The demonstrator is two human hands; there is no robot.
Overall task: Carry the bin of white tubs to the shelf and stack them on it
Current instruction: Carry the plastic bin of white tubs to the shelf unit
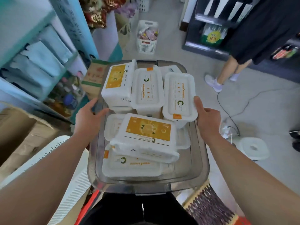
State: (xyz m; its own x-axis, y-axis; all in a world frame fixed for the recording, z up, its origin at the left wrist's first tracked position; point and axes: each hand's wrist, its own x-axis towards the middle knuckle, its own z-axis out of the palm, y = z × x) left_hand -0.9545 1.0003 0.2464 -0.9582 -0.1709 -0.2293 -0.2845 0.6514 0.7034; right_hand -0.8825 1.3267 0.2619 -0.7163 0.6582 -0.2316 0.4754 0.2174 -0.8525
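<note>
While the clear grey bin (199, 159) was held at waist height before the person, white tubs (146, 91) lay heaped in it, some tipped on their sides. The right hand (208, 120) gripped the right rim, thumb against a tub. The left hand (88, 116) lay on the left rim, thumb and forefinger stretched; whether it gripped, I could not tell. A white basket (146, 41) stood on the floor beyond.

tubs (146, 135) in bin (198, 169), basket (147, 44) behind
</note>
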